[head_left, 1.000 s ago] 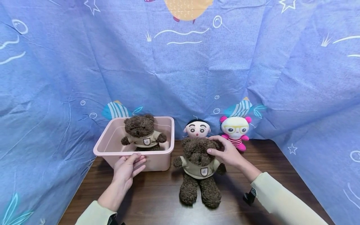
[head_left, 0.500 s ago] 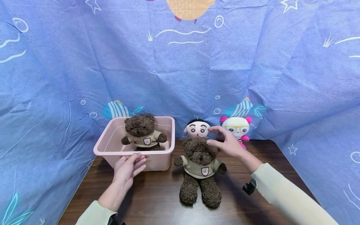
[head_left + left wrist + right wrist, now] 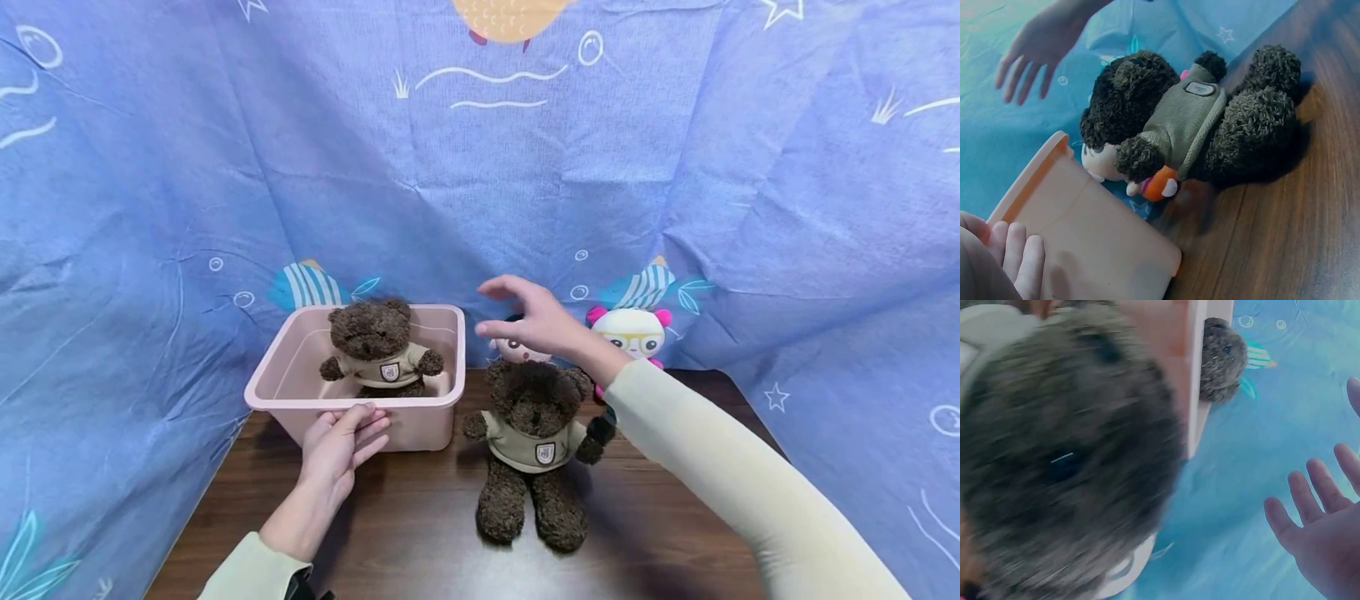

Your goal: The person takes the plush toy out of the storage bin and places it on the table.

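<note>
My left hand (image 3: 333,454) grips the front rim of a pink plastic bin (image 3: 423,427), thumb over the edge and fingers against the outer wall. A brown teddy bear (image 3: 369,333) in a beige sweater sits upright inside. Beside the bin, a second such teddy bear (image 3: 534,446) sits on the table, facing me. My right hand (image 3: 534,315) is in the air above and behind this bear's head, holding nothing, its fingers spread in the right wrist view. It partly covers a black-haired doll (image 3: 517,352) behind the bear.
A white and pink panda plush (image 3: 633,329) stands at the back right, partly hidden by my right sleeve (image 3: 697,450). Blue patterned cloth (image 3: 480,200) hangs behind the brown wooden table (image 3: 420,533). The doll's orange clothing (image 3: 1160,184) shows in the left wrist view.
My right hand has left the head of the bear on the table and moved up and left toward the bin. My left hand keeps its hold on the rim.
</note>
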`<action>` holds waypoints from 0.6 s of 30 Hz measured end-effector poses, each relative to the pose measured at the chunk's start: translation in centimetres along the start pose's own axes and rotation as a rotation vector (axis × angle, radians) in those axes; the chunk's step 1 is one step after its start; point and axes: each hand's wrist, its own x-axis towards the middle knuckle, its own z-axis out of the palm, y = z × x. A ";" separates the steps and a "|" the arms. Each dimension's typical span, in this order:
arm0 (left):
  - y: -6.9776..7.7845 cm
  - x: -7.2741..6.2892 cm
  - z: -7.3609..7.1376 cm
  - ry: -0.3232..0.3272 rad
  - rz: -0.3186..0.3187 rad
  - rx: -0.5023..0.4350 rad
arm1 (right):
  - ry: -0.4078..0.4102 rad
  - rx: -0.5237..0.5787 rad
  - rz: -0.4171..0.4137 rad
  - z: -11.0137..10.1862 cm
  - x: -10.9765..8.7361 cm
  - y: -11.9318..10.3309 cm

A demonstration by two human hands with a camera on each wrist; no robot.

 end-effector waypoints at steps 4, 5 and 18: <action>0.0 0.0 0.1 0.001 0.001 -0.004 | -0.043 -0.020 -0.020 1.6 3.3 -0.9; 0.1 0.0 0.1 0.004 0.004 -0.006 | -0.055 -0.027 -0.020 2.0 4.1 -1.0; 0.1 -0.1 0.1 0.020 0.019 0.001 | -0.193 -0.085 0.049 8.2 11.8 -1.4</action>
